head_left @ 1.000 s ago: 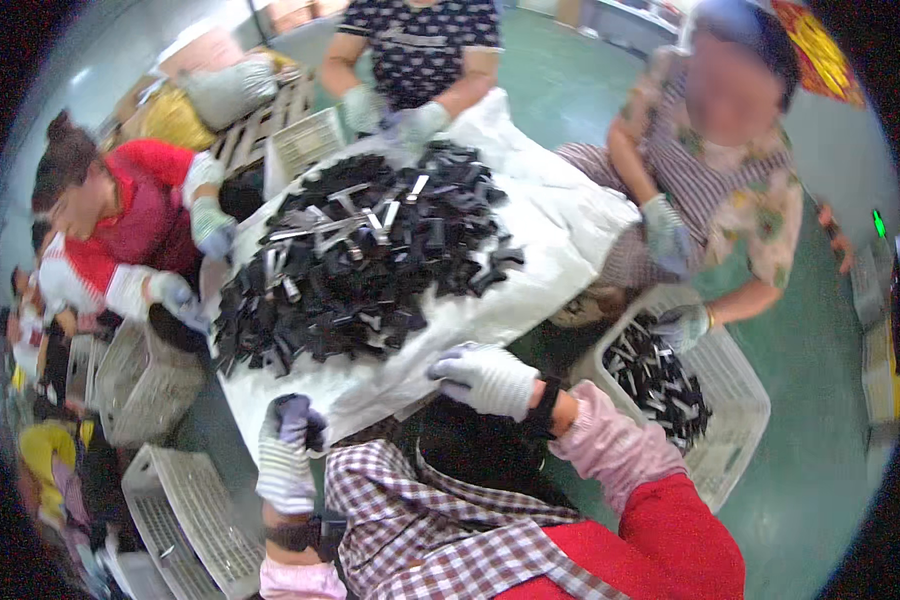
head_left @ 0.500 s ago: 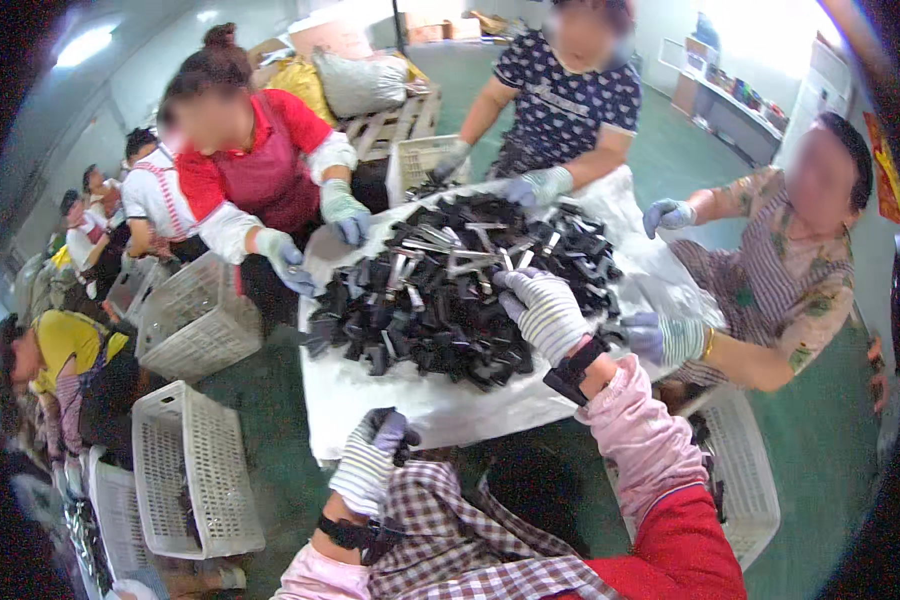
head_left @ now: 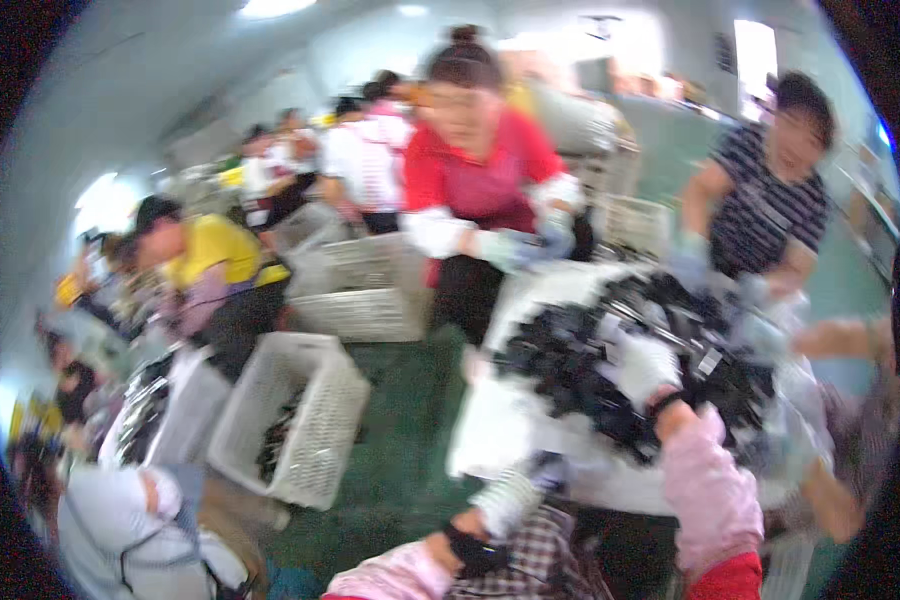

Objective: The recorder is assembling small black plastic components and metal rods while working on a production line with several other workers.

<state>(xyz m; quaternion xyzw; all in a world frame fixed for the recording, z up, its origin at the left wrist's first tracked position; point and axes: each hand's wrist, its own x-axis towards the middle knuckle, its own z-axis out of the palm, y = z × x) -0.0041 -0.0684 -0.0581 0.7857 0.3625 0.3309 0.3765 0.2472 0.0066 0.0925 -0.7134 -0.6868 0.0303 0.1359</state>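
Observation:
A heap of small black pieces, some with shiny silver strips, lies on a white-covered table; motion blur hides their exact kind. My right hand, in a pale glove with a black band at the wrist, reaches onto the middle of the heap. Its fingers are smeared, so a grip cannot be made out. My left hand, gloved and striped, is curled low in front of the table's near edge. Something dark shows at its fingertips, too blurred to name.
A white crate with dark pieces stands on the green floor left of the table. Another crate sits behind it. Co-workers in red and patterned dark clothes stand at the table; a person in yellow bends at left.
My view has swung left, so the table and heap now sit further right in it. My right hand stays over the heap; my left stays low by the near edge.

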